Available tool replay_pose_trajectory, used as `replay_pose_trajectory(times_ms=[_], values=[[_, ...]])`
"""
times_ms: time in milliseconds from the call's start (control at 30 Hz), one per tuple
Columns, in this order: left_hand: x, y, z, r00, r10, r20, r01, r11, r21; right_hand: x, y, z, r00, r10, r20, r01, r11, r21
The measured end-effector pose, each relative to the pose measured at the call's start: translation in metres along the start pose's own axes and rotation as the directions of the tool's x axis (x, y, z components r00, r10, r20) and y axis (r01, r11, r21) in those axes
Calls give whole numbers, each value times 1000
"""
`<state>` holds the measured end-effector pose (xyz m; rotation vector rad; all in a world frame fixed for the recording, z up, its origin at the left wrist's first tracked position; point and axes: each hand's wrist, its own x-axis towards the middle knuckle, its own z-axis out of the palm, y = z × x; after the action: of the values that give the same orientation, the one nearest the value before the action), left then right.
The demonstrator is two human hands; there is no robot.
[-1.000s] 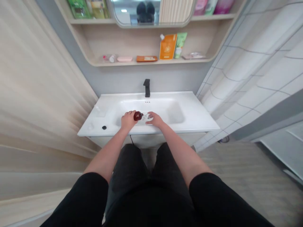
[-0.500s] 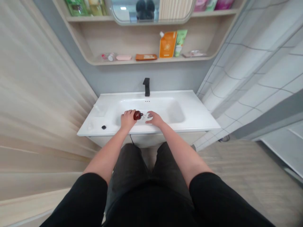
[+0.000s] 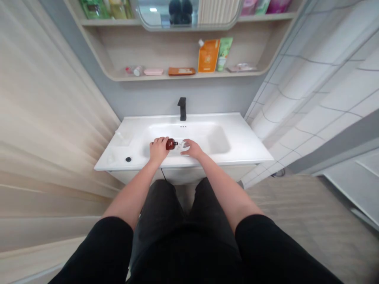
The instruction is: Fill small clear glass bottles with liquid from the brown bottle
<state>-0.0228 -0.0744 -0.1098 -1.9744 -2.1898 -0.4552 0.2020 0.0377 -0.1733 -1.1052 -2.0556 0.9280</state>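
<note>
Nudged slightly left, the left hand (image 3: 159,150) stays closed on an amber bottle (image 3: 170,144), held steady above the basin (image 3: 189,132). Right hand (image 3: 192,149) beside the clear piece (image 3: 184,145): grip unclear.

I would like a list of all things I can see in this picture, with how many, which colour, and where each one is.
sink: 1, white, centre
faucet: 1, black, back of sink
bottle: 1, dark red-brown, in left hand above basin
clear object: 1, transparent, by right hand's fingers
round object: 1, black, sink's front left
shelf: 1, pale wood, above faucet
pouch: 1, orange, on shelf
tube: 1, green, beside pouch
flat box: 1, orange, on shelf
pink dish: 1, pink, on shelf
mirror: 1, silver, top
wall tiles: many, white, right
left hand: 1, around bottle
right hand: 1, right of bottle
sleeves: 2, black, bottom
</note>
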Motion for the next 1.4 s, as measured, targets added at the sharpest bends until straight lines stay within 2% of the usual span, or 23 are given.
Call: replay_pose_trajectory(times_ms=[433, 1400], values=[[-2, 4, -7, 1000, -13, 15, 13, 1000, -13, -3, -5, -3, 1000, 2, 0, -2, 1000, 10], [-3, 4, -9, 1000, 4, 1, -4, 1000, -26, 0, -2, -1, 1000, -1, -2, 1, 1000, -11]])
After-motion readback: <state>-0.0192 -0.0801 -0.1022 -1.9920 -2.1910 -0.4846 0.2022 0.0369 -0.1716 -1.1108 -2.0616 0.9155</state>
